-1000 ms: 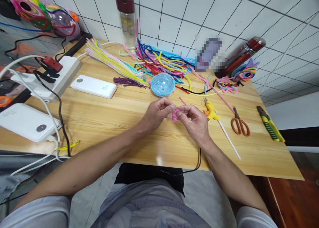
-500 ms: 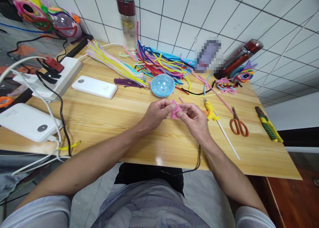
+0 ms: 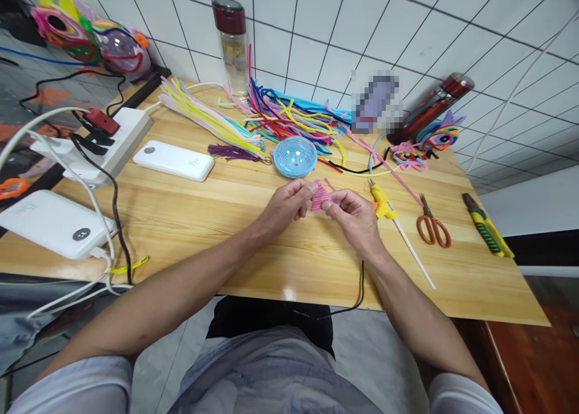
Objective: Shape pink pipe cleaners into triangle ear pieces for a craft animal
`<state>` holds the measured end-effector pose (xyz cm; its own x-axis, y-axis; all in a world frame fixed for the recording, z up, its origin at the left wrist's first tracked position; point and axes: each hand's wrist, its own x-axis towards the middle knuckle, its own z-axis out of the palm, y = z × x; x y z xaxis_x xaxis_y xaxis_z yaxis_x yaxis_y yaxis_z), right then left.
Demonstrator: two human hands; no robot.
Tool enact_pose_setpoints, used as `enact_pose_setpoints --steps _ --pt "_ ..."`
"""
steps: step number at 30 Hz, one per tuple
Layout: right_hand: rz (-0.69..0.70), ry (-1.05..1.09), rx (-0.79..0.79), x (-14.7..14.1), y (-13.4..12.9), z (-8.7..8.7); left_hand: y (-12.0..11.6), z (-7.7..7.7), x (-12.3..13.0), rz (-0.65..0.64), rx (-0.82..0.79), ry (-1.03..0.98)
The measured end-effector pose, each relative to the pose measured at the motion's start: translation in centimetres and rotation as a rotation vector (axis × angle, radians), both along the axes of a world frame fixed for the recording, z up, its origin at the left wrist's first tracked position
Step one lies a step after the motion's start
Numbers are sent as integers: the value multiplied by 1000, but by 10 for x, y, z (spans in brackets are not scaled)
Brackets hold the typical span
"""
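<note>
Between my hands is a small pink ridged piece (image 3: 321,196), seemingly made of pipe cleaners laid side by side. My left hand (image 3: 292,202) pinches its upper left edge with thumb and fingers. On the other side, my right hand (image 3: 355,216) grips the lower right edge, thumb in front. A short pink pipe cleaner end (image 3: 330,185) shows just behind the piece; whether it joins it I cannot tell. Beyond my hands stands a blue coiled bowl (image 3: 295,157). Right of my right hand lies a yellow glue gun (image 3: 383,200) with a white glue stick in its back.
Orange-handled scissors (image 3: 433,228) and pliers (image 3: 487,226) lie at right. Colourful pipe cleaners (image 3: 294,116) pile along the wall, near a glass bottle (image 3: 233,52) and a red flask (image 3: 434,105). Power banks (image 3: 174,159) and a cabled power strip (image 3: 113,143) occupy the left.
The pink piece has turned slightly in my fingers, showing more of its ridged face. My left fingers have shifted a little up its edge. The view has tilted slightly.
</note>
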<state>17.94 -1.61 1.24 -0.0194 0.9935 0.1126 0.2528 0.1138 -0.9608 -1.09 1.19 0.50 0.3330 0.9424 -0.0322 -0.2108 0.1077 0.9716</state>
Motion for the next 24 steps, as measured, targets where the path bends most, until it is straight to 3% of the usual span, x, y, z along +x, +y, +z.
enact_pose_setpoints --steps 5,11,16,24 --pt "47 33 -12 -1 2 0 1 0 0 14 72 39" --pt "-7 27 -14 -2 1 -2 0 -3 0 -15 130 81" --pt "-16 151 -32 -2 4 -4 -2 -2 2 -82 120 40" --pt "-7 221 -78 -1 7 -2 -3 0 2 -109 182 207"
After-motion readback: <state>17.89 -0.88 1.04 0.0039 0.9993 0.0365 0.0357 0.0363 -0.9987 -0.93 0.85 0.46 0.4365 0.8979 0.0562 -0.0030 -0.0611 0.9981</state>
